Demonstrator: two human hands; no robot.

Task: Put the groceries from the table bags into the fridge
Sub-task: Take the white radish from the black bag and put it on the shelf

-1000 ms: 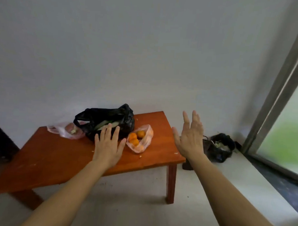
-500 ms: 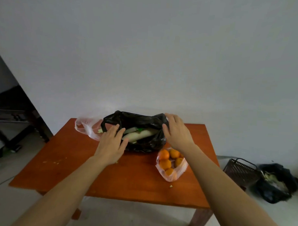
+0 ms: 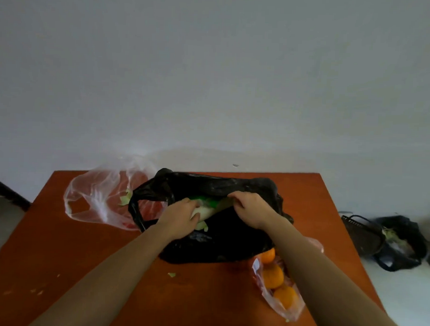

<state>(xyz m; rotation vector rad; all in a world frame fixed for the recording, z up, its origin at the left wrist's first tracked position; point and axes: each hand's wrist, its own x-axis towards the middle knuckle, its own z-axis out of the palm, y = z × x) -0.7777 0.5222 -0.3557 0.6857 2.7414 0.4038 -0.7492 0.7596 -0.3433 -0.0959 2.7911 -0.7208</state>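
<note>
We reach into a crinkled black plastic bag (image 3: 221, 243) on the smooth orange-brown wooden table (image 3: 83, 268). Our left hand (image 3: 180, 217) curls round a long, pale, smooth vegetable (image 3: 205, 212) in the bag's mouth. Our right hand (image 3: 251, 210), just beside it, pinches the bag's glossy rim. A limp clear bag (image 3: 98, 197) lies left of the left hand. Round oranges (image 3: 273, 277) in thin film sit under the right forearm.
</note>
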